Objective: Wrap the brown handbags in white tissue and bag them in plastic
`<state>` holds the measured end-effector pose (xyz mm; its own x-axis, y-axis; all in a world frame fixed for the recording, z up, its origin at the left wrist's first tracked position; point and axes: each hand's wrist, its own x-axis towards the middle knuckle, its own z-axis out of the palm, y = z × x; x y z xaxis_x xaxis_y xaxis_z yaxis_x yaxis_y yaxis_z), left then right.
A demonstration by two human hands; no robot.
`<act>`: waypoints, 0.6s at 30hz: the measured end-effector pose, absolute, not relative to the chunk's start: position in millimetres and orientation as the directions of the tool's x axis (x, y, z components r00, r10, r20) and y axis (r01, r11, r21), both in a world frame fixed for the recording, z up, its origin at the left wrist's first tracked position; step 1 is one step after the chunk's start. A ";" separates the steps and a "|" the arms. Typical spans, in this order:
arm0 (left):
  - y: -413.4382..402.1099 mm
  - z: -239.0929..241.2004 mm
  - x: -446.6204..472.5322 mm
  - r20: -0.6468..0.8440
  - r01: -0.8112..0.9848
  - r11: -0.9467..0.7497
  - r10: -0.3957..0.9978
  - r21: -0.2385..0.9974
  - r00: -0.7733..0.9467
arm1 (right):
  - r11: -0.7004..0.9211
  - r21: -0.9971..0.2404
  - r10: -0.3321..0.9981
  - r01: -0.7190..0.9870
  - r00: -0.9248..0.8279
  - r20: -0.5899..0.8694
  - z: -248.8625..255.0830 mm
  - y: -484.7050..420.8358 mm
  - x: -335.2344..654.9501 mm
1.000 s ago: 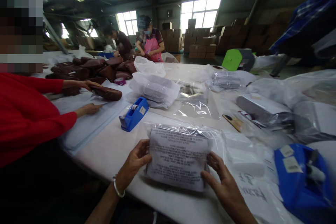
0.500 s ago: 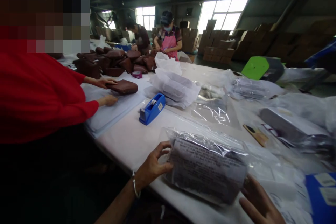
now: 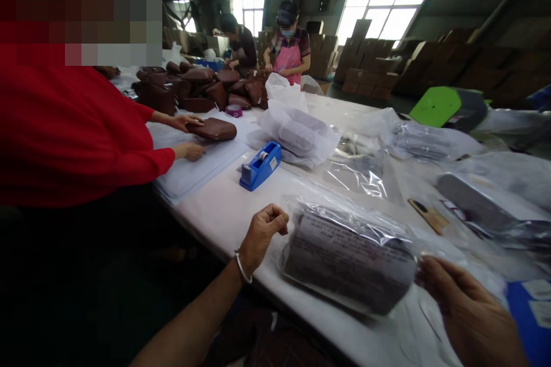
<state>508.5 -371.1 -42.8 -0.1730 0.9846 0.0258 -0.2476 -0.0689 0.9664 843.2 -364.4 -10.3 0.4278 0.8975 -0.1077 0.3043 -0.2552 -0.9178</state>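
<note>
Bag (image 3: 348,258): clear plastic film, glossy, crinkled, bright glare streaks; black print on face.
Table cover (image 3: 215,212): white, matt, smooth.
Dispenser (image 3: 260,166): blue plastic, smooth, slight sheen.
Cases (image 3: 213,129): brown, leather-like, dull sheen.
Bracelet (image 3: 242,266): shiny metal.
Sleeve (image 3: 86,137): red cloth, matt.

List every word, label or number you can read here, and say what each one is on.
No text here can be read word for word.
On the printed plastic bag: a block of printed lines, too blurred to read.
On the blue tape dispenser: a small white label, too small to read.
On the blue object at the right edge: white labels, too blurred to read.
</note>
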 end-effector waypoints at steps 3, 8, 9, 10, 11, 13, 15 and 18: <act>-361.5 -44.3 508.3 0.011 -0.284 -0.056 0.988 0.957 -0.157 | -0.194 -0.980 0.889 0.052 0.431 -0.153 -15.1 -353.4 833.6; -355.0 -49.7 503.8 0.077 -0.316 -0.099 0.994 0.944 -0.080 | -0.202 -0.977 0.915 -0.071 0.342 -0.214 -24.7 -349.0 839.0; -355.5 -48.7 502.1 0.099 -0.329 -0.094 0.995 0.940 -0.001 | -0.193 -0.980 0.935 -0.052 0.294 -0.200 -23.6 -350.4 841.8; -357.1 -46.8 500.3 0.113 -0.337 -0.073 0.989 0.939 0.099 | -0.186 -0.982 0.951 -0.021 0.247 -0.185 -21.8 -352.8 845.5; -360.0 -44.2 498.2 0.116 -0.326 -0.046 0.973 0.944 0.198 | -0.186 -0.982 0.962 0.025 0.207 -0.177 -19.8 -356.0 850.5; -371.1 -38.2 493.6 0.099 -0.221 -0.029 0.945 0.975 0.313 | -0.236 -0.960 0.965 0.152 0.149 -0.214 -17.1 -366.2 865.1; -389.5 -34.1 488.3 0.097 -0.044 -0.087 0.941 0.995 0.326 | -0.315 -0.904 0.949 0.290 0.128 -0.289 -18.7 -382.9 885.6; -425.5 -37.8 480.8 0.224 0.133 -0.283 0.914 0.950 0.339 | -0.303 -0.822 0.953 0.482 0.154 -0.261 -29.3 -420.4 918.4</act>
